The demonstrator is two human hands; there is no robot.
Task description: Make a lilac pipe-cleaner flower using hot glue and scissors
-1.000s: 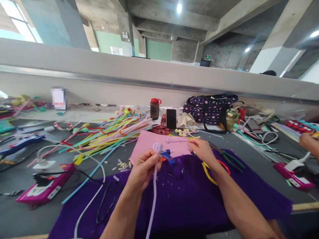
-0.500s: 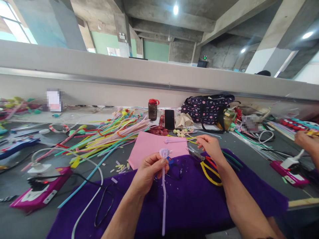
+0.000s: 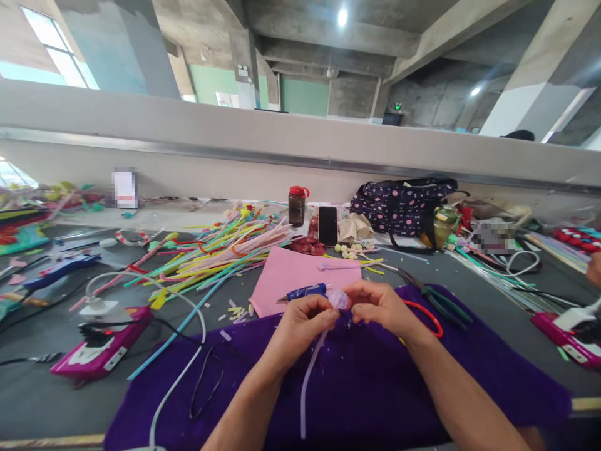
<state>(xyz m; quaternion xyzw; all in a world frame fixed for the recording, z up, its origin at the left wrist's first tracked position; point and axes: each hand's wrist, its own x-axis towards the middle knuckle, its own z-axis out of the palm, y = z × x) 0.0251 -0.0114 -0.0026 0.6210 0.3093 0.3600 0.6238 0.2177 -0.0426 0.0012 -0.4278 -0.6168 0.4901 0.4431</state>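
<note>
My left hand (image 3: 312,319) is closed, thumb and fingers pinching a small lilac fuzzy flower (image 3: 338,299) just under its coiled head. A pale lilac pipe cleaner stem (image 3: 307,388) hangs from it, curving down over the purple cloth. My right hand (image 3: 378,307) meets the flower from the right, fingertips pinched at its edge; part of that grip is hidden. Behind the hands a blue pointed tool (image 3: 305,292) lies on a pink sheet (image 3: 277,269). Another lilac piece (image 3: 340,266) rests on the sheet. Pliers (image 3: 444,300) with dark green handles lie to the right, beside a red loop handle (image 3: 432,319).
A purple cloth (image 3: 225,401) covers the front of the table. Bundled pipe cleaners (image 3: 225,250) lie left, near a magenta power strip (image 3: 103,344) with cables. A bottle (image 3: 297,210), phone (image 3: 327,225) and patterned bag (image 3: 399,207) stand behind. Another person's hand (image 3: 595,269) shows at right.
My right hand has come back from the far side of the pink sheet to the flower. My left hand has moved slightly right, and the stem now bends. The view has shifted a little left.
</note>
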